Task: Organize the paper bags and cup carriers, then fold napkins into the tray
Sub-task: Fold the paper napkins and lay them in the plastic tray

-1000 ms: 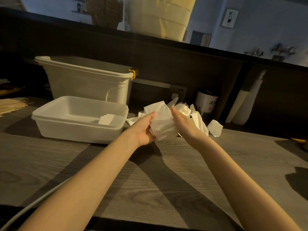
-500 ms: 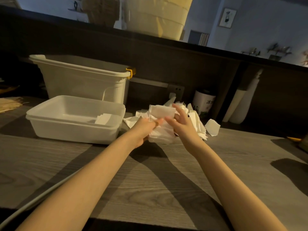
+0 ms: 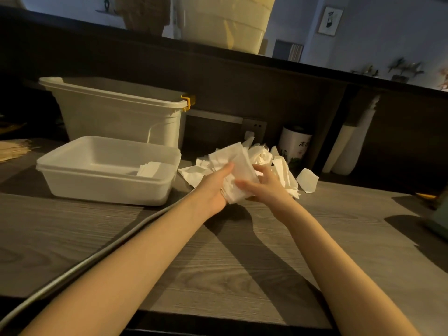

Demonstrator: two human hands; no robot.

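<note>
Gripping white napkin (image 3: 238, 170) between left hand (image 3: 213, 187) and right hand (image 3: 268, 187), above table (image 3: 218, 263).

— Inspector A: The left hand (image 3: 213, 190) shows only its back; the palm and most fingers are hidden behind the napkin (image 3: 238, 173).

— Inspector B: Noted. The print on the white cup (image 3: 294, 144) beyond the right hand (image 3: 269, 187) is too small to read. The paper bags (image 3: 13, 149), far left of the hands, are cut by the frame edge.
</note>
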